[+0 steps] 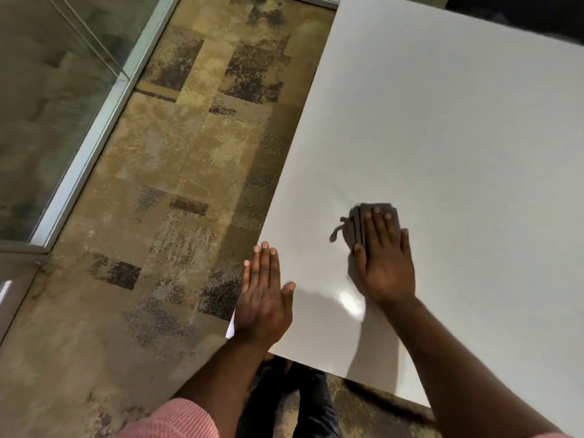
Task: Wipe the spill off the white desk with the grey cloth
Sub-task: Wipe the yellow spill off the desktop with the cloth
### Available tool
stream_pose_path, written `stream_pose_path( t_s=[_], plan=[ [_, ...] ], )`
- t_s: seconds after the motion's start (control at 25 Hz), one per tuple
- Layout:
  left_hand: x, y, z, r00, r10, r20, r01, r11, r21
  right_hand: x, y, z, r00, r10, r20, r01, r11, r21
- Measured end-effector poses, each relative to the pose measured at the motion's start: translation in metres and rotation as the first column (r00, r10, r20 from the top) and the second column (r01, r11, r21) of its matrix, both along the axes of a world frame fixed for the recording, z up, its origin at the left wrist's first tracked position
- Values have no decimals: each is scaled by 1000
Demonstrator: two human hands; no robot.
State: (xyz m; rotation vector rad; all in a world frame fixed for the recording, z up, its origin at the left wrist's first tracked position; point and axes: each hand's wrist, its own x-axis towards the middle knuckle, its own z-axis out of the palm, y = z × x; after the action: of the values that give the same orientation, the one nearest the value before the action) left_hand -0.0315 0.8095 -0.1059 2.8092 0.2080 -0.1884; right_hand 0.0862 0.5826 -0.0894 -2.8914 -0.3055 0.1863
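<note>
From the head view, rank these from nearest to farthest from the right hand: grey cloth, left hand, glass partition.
1. Grey cloth: under the right hand, flat on the desk.
2. Left hand: to its left, at the desk's near left edge.
3. Glass partition: far left, across the carpet.

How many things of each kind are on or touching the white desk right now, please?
Hands: 2, the left hand flat at the desk's corner edge and the right hand flat on the cloth
Grey cloths: 1, the grey cloth under the right hand
Desks: 1, the white desk
Total: 4
</note>
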Motion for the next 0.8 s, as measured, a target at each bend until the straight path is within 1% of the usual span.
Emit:
stream_pose_path(
  t_s=[0.08, 0.12, 0.2, 0.28, 0.32, 0.4, 0.52, 0.6, 0.72, 0.8],
  plan=[
    [0, 1, -5, 1000, -6, 12, 6, 1000, 12, 15, 9, -1, 995, -100, -8, 101, 995, 14],
    [0, 1, -7, 1000, -7, 17, 6, 1000, 15, 15, 19, -1, 994, -107, -2, 107, 994, 28],
    [0, 0, -8, 1000, -3, 23, 2, 1000, 20, -3, 33, -2, 999, -4, 33, 2, 999, 46],
    [0, 1, -8, 1000, -8, 25, 8, 1000, 17, -48, 34, -5, 992, 128, 10, -128, 991, 34],
    [1, 1, -8, 1000, -10, 25, 10, 1000, 15, -72, 27, -4, 988, 152, -2, -151, 988, 24],
    [0, 2, -9, 1000, -12, 18, 12, 1000, 21, -95, -2, -3, 996, 80, -23, -80, 997, 2],
    [1, 2, -9, 1000, -11, 8, 11, 1000, 26, -66, -33, 5, 987, -149, -67, 149, 989, -9],
    [2, 2, -7, 1000, -14, -15, 14, 999, 32, -26, -27, 7, 966, -250, -61, 250, 968, -13],
    [3, 4, -8, 1000, -20, -19, 21, 999, 50, 27, 18, 5, 961, -273, -31, 274, 962, 3],
    [3, 4, -9, 1000, -21, -23, 22, 998, 66, 51, 51, 1, 977, -210, -32, 211, 977, 26]
  ],
)
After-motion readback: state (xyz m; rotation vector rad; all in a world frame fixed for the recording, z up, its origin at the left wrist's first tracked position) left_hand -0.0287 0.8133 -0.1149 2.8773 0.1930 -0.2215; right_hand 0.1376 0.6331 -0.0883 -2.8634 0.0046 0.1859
